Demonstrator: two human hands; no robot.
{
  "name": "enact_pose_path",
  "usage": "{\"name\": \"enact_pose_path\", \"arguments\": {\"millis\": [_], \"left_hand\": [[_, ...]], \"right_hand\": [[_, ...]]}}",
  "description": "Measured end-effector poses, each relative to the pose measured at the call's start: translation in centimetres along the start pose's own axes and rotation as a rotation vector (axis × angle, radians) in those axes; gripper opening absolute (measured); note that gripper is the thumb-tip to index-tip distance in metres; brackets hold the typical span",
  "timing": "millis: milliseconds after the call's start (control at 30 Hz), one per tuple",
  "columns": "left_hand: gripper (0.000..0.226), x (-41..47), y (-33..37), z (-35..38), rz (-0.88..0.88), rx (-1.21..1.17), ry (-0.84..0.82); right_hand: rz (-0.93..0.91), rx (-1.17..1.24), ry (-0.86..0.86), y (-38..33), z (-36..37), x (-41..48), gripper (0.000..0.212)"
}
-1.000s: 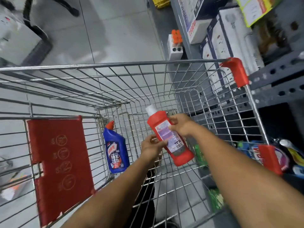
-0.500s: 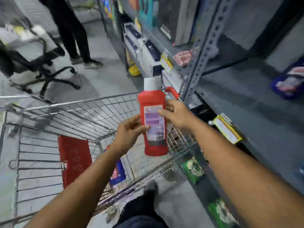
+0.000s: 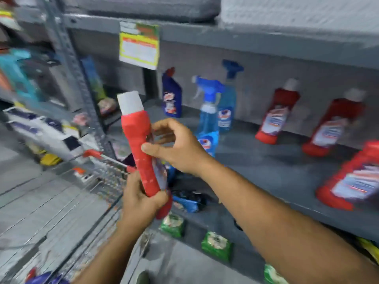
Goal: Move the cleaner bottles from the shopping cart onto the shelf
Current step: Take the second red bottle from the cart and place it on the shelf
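Now turned edge-on at frame centre, red bottle (image 3: 141, 148), left hand (image 3: 139, 203) clamped on base (right hand (image 3: 176, 148) pinching middle); shelf (image 3: 266, 167) swung into view.

Red bottle (image 3: 141, 152) with white cap (image 3: 131, 102); grey shelf (image 3: 266, 167).

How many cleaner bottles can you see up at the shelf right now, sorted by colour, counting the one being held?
Red bottles with white caps: 4, three standing on the shelf and one held by the left hand and right hand
Light blue spray bottles: 2
Dark blue bottle with red cap: 1
Total: 7
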State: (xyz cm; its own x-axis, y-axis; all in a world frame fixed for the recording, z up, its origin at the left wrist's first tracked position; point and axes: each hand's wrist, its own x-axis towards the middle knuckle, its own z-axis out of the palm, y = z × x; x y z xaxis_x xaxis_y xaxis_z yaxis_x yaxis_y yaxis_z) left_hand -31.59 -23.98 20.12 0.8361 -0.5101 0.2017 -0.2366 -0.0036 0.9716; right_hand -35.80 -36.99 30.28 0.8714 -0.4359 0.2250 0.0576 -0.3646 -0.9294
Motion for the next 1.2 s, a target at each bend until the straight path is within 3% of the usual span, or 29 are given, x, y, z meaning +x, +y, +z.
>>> {"name": "enact_pose_path", "arguments": {"millis": [67,167,267,400,567,967,1100,1200], "left_hand": [[0.036,-1.1,0.5,2.9,-0.023,-0.162,-0.237],[0.039,-0.6,1.5,7.6,-0.017,-0.182,-0.510],[0.050,1.1,2.4,13.1,0.009,-0.119,-0.768],[0.053,3.1,3.0,20.8,0.071,0.032,-0.930],[0.062,4.9,3.4,27.1,-0.011,0.098,-1.001],[0.068,5.3,2.1,29.3,-0.025,0.158,-1.093],[0.060,6.0,0.1,23.1,0.123,0.294,-0.908],[0.042,7.2,-2.0,12.9,0.217,0.324,-0.714]], "right_hand": [[0.065,0.082,0.010,0.6,-4.3,-2.5,0.061],[0.080,0.101,0.011,2.0,-9.9,-6.3,0.049],[0.116,-0.032,0.207,3.3,-14.7,-9.7,0.049],[0.188,-0.107,0.505,5.9,-18.9,-11.4,0.055],[0.261,0.000,0.721,9.2,-23.2,-11.5,0.055],[0.246,0.037,0.659,11.5,-25.9,-12.0,0.049],[0.131,0.009,0.826,11.5,-24.4,-13.3,0.067],[0.071,-0.044,1.108,13.5,-22.0,-17.1,0.051]]}}
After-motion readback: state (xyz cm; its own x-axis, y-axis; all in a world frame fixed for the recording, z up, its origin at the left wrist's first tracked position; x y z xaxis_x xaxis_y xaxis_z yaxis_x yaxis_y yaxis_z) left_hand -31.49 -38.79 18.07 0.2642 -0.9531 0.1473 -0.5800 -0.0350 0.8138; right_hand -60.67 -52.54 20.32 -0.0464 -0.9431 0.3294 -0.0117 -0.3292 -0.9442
